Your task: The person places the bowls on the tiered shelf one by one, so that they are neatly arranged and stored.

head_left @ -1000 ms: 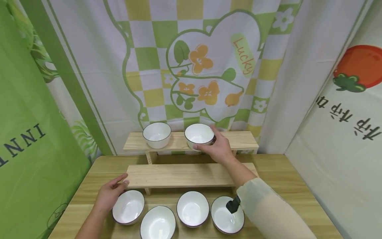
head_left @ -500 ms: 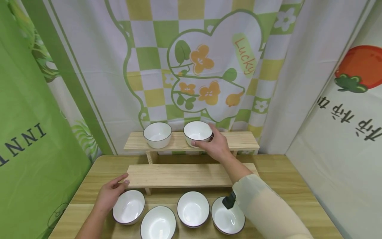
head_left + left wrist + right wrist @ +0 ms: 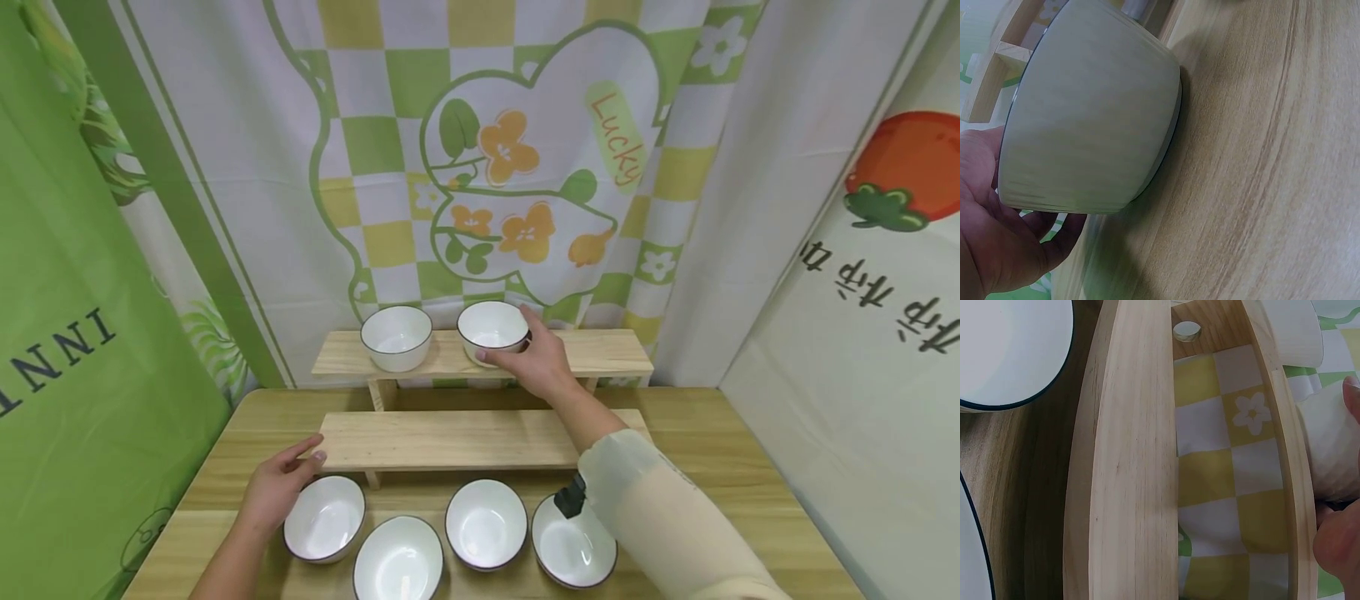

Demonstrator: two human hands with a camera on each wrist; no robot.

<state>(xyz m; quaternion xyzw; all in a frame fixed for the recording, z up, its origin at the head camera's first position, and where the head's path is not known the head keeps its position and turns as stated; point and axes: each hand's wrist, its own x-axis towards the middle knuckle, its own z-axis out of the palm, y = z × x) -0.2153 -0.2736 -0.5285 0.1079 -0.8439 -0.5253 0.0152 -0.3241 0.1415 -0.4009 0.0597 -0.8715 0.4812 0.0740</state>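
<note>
Lower left of frame: our left hand (image 3: 276,485), fingers relaxed, holding nothing, by left end of lower pale-wood plank (image 3: 457,439). Bottom: four round, dark-rimmed white bowls (image 3: 325,518) on wood-grain tabletop (image 3: 712,467); we judge these left to shelve. Centre: matching white bowl (image 3: 396,338) stands on upper pale-wood plank (image 3: 609,352), seemingly done. Just right: second dark-rimmed white bowl (image 3: 491,327) at same plank, gripped by our right hand (image 3: 542,358); placing looks nearly finished.
</note>
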